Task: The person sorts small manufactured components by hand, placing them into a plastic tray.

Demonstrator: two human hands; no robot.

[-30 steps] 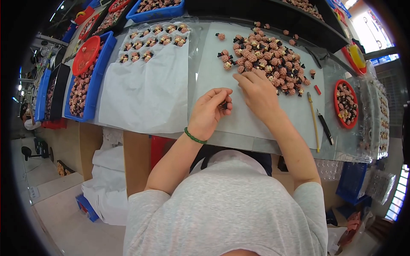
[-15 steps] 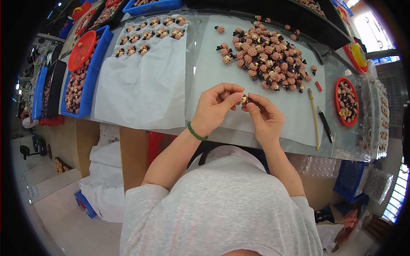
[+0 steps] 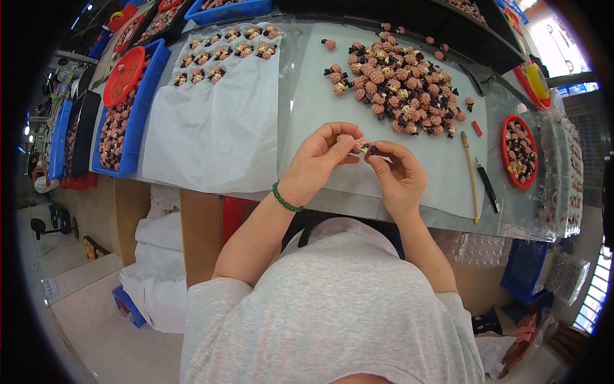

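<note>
Small figurine parts, partly covered by the left hand and right hand.
Whether they form one piece is unclear. Ahead of the right hand, details in the heap are too small to read; far ahead and left of the left hand, the view's upper edge cuts a blue tray.

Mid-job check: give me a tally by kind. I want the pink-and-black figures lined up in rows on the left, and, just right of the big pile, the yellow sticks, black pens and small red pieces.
Figures in rows: 13
Yellow stick: 1
Black pen: 1
Small red piece: 1
Total: 16
</note>
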